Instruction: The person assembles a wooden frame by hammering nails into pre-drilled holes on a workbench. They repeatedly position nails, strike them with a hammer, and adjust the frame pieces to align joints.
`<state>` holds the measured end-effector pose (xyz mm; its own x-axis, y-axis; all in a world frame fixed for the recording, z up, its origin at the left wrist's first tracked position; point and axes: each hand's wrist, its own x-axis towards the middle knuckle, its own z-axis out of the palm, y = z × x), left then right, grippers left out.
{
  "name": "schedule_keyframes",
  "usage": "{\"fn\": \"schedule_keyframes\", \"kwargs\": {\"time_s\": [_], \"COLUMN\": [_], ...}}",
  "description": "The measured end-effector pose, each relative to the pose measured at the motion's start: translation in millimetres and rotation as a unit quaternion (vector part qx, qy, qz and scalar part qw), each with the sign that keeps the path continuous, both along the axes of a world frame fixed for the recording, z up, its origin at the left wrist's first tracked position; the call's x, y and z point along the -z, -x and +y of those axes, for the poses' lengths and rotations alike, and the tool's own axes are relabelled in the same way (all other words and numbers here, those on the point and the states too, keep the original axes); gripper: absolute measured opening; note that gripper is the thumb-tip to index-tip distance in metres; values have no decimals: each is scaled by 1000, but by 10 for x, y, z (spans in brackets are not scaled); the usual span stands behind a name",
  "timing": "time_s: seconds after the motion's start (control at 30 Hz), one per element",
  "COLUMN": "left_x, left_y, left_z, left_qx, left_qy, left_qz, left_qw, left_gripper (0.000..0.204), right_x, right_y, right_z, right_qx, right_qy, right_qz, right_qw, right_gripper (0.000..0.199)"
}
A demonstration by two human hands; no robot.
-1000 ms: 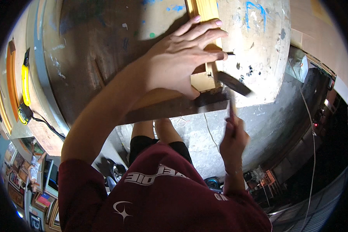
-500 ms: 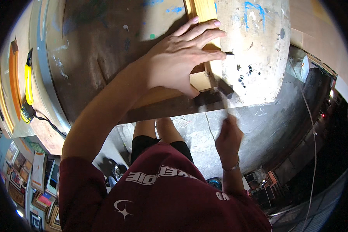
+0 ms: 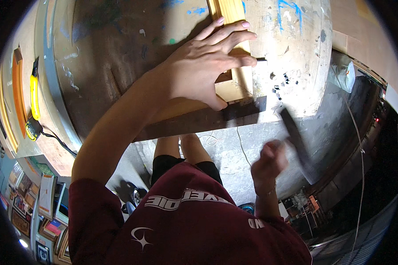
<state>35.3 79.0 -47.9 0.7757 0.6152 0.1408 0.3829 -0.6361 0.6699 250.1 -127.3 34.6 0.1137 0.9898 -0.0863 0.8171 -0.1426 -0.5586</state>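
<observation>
My left hand (image 3: pixel 199 70) lies spread over the corner of a light wooden frame (image 3: pixel 243 84) on the worktable. Its fingers stretch across the upright side, and the thumb rests by the near side. A small dark piece (image 3: pixel 261 59) juts out beside the fingers. Off the table's near right edge, my right hand (image 3: pixel 269 161) is closed on a hammer, blurred by motion. The long dark hammer head (image 3: pixel 298 143) is raised away from the frame corner; the handle hardly shows.
Several small black bits (image 3: pixel 277 90) lie right of the frame on the paint-stained worktable (image 3: pixel 292 48). At the left are a yellow utility knife (image 3: pixel 34 97), a tape measure (image 3: pixel 32 129) and wooden strips (image 3: pixel 18 92). A pale cord (image 3: pixel 361 176) hangs at the right.
The hammer has swung from beside the frame's near corner out to the right and toward me. My left hand stays on the frame with hardly any shift.
</observation>
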Motion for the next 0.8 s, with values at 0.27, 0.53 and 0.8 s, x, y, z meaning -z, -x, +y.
{"fn": "schedule_keyframes", "kwargs": {"time_s": [0.27,0.53,0.8], "left_x": [-149,-291,-231], "left_y": [32,203,208], "left_z": [-85,-899,-935], "left_qx": [-42,-202,-211], "left_qy": [4,10,-34], "left_qz": [1,117,133], "left_qw": [999,972,968], "left_gripper": [99,80,67], "right_x": [39,457,405], "right_y": [-209,-420,-204], "right_z": [187,1563,2096], "right_qx": [144,82,50], "right_qy": [45,-117,-223], "right_qz": [0,-141,-177], "right_qw": [989,980,957], "right_gripper": [21,22,13]}}
